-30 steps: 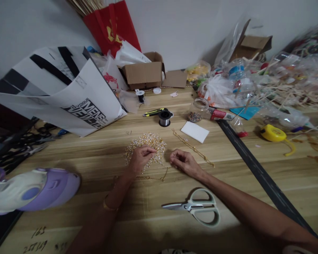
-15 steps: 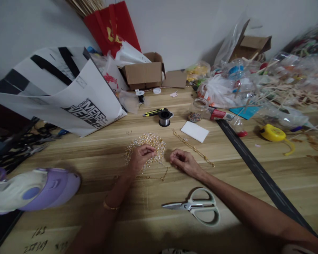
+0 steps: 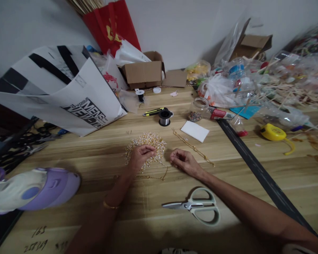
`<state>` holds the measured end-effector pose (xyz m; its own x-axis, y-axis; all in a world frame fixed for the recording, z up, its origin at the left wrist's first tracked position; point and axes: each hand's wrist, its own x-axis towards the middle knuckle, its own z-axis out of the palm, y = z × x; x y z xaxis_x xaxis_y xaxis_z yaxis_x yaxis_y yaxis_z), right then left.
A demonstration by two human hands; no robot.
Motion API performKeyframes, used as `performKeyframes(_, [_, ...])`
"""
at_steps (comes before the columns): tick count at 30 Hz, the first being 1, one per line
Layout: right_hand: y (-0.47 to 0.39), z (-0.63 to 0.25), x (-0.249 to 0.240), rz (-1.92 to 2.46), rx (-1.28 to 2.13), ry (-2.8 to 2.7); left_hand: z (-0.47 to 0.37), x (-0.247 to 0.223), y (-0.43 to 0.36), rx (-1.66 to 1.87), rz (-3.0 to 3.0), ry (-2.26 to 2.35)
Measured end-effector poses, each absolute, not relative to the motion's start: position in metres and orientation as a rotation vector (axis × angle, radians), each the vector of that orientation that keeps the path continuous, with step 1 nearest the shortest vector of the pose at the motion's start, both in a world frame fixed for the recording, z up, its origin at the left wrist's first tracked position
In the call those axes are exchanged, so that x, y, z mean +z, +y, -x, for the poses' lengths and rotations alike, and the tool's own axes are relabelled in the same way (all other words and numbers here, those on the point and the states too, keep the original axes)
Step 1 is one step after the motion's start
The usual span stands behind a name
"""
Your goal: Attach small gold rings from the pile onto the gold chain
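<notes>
My left hand (image 3: pixel 141 157) is pinched closed over the right side of a pile of small gold and clear beads (image 3: pixel 145 139). Whatever lies between its fingertips is too small to make out. A thin gold chain (image 3: pixel 149 177) runs across the wood below the pile and bends up to the fingertips of my right hand (image 3: pixel 184 161). That hand is closed, thumb against fingers, with the chain's end at its tips. Beyond it lies a second gold chain (image 3: pixel 193 147). Scissors (image 3: pixel 198 205) with pale green handles rest below my right hand, blades pointing left.
Behind the beads are a wire spool (image 3: pixel 164 118), a yellow-black utility knife (image 3: pixel 154 112), a white pad (image 3: pixel 195 131) and a bead jar (image 3: pixel 197 110). A yellow tape measure (image 3: pixel 272 133) lies right, a purple-white object (image 3: pixel 42 188) left. A large paper bag (image 3: pixel 58 95) stands back left.
</notes>
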<state>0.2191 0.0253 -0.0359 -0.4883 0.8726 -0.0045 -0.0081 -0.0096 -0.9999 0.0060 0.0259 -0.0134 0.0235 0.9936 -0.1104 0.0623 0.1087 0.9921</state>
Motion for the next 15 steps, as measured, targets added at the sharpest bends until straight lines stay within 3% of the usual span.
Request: performKeyframes(15, [0.0249,-0.219,-0.0341,0.933,1.582,-1.576,0.0002,-0.0192,0.0289,1.105,-1.234,1.316])
